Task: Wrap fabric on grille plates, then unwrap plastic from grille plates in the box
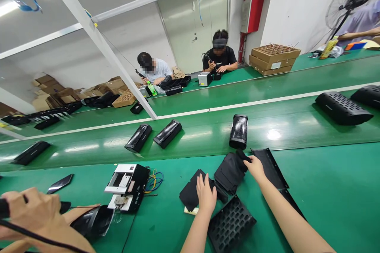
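My left hand (206, 193) lies flat with fingers stretched on a flat black sheet (191, 194) on the green bench. My right hand (254, 167) is closed on the edge of a stack of black sheets (230, 172), pinching its upper corner. A black perforated panel (230, 225) lies between my forearms. Another long black panel (270, 168) lies under my right wrist. Just beyond, a black housing (238, 131) stands on the conveyor belt.
A co-worker's hand (32, 215) at the lower left holds a tool and a black part (93, 221). A black-and-white device with wires (127, 185) sits left of me. More black housings (168, 133) ride the belt (282, 126). Two people work across it.
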Available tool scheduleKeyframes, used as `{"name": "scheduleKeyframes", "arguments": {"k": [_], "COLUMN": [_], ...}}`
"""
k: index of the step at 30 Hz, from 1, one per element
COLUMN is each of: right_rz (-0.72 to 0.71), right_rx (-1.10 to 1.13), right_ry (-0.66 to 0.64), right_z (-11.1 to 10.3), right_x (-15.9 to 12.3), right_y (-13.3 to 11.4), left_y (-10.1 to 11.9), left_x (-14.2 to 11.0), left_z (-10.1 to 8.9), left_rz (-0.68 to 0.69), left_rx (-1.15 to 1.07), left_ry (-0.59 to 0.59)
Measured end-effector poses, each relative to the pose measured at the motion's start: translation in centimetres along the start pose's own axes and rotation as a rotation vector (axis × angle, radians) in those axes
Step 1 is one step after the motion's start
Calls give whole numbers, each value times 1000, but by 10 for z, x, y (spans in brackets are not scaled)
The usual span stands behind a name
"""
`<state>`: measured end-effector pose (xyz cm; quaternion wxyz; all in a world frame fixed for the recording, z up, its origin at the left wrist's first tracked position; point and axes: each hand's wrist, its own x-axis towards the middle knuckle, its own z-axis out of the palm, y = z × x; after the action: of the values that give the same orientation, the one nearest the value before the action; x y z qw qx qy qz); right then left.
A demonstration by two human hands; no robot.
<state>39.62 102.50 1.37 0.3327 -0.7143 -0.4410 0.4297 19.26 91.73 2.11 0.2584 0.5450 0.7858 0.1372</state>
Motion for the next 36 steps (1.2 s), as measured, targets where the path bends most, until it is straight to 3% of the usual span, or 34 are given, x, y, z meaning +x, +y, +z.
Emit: {"name": "scheduleKeyframes", "arguments": {"k": [2,4,6,8,10,11,15,20,23,27,36], "right_rz": [-21,-54,-74,-55,-27,-21,-20,-48,-136,-235,-211], "right_rx": [130,240,403,647,832,887,960,819,695,625,677], "right_ry": [-74,-150,-257,-395,-490,-510,-519,-635,-653,-637,-590], "right_z": [-4,-9,-18,-29,-40,-46,-71,-111,-131,-146,-166], "right_x": [-16,-38,-64,-91,-114,-123,-149,-169,-183,-204,-228], "right_y": [-14,-32,-52,-72,-90,-96,-108,-108,-112,-114,-97], "left_y": [10,22,36,51,65,72,91,104,111,120,130], "left_x": [-3,-7,-12,-20,-31,-37,-65,-106,-133,-163,-196], "left_z": [1,2,1,-5,-18,-28,-80,-153,-180,-195,-200], "left_rz": [60,20,-95,-174,-188,-189,-155,-105,-100,-143,-162], "left_rx": [-270,-631,-1028,-1386,-1631,-1704,-1757,-1534,-1514,-1585,-1634], "left_ry": [26,-11,-131,-324,-470,-487,-326,-337,-286,-192,-71]}}
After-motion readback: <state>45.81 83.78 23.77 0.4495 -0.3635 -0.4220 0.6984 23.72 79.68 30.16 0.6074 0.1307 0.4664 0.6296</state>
